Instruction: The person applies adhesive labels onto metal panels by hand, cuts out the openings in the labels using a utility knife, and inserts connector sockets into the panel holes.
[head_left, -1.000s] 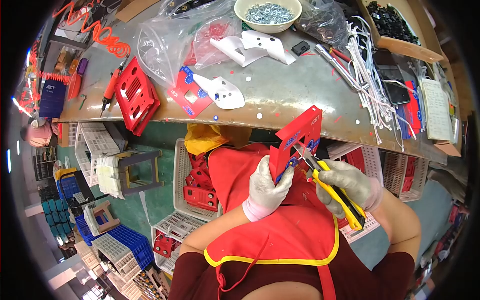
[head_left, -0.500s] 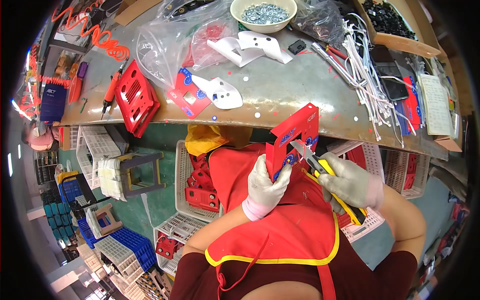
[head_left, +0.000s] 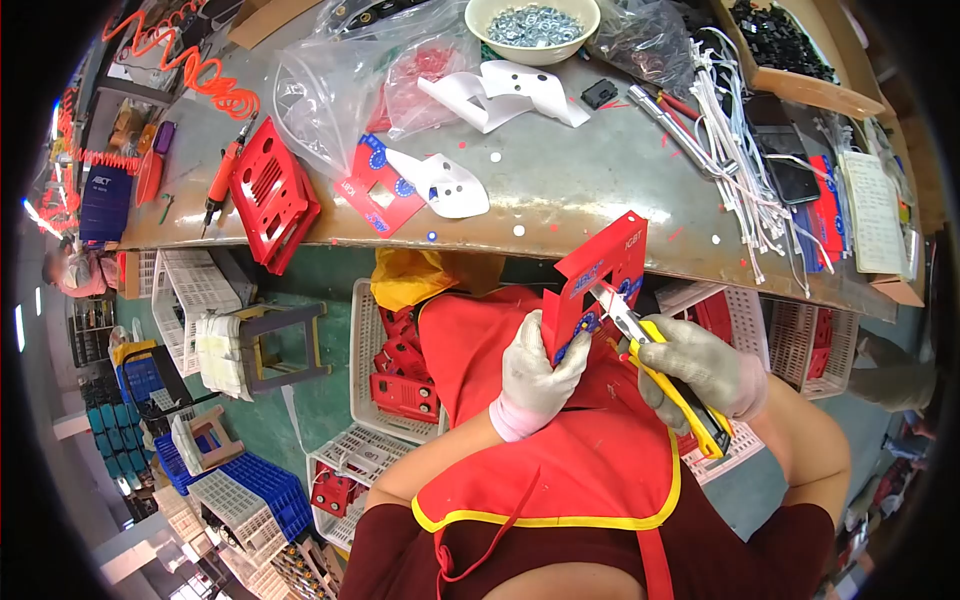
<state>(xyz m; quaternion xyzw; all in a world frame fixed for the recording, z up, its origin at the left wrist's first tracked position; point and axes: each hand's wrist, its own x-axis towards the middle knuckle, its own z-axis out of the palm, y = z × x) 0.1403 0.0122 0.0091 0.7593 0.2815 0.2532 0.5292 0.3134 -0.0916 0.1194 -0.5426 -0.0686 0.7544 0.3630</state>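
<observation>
Gloved in white, my left hand (head_left: 540, 368) grips the lower end of a red metal panel (head_left: 609, 268) with blue dial graphics and white lettering, tilted above my apron. My right hand (head_left: 697, 368), also gloved, is wrapped round a yellow-and-black utility knife (head_left: 690, 407). The knife's blade lies at the panel's cut-out, beside a blue dial print; I cannot tell how deep it reaches. Small red scraps show near the blade. On the bench edge ahead lie a red panel sticker (head_left: 381, 196) and a curled white backing sheet (head_left: 447, 186).
On the metal bench (head_left: 560, 185) are stacked red panels (head_left: 272, 195), a red screwdriver (head_left: 226, 178), a bowl of nuts (head_left: 530, 45), white cable ties (head_left: 735, 165) and a box of black parts (head_left: 800, 80). Crates (head_left: 362, 385) of red parts flank my lap; a stool (head_left: 275, 350) stands left.
The panel and both hands have shifted slightly to the right. The knife has turned a little, its blade still at the cut-out. Both hands keep their hold.
</observation>
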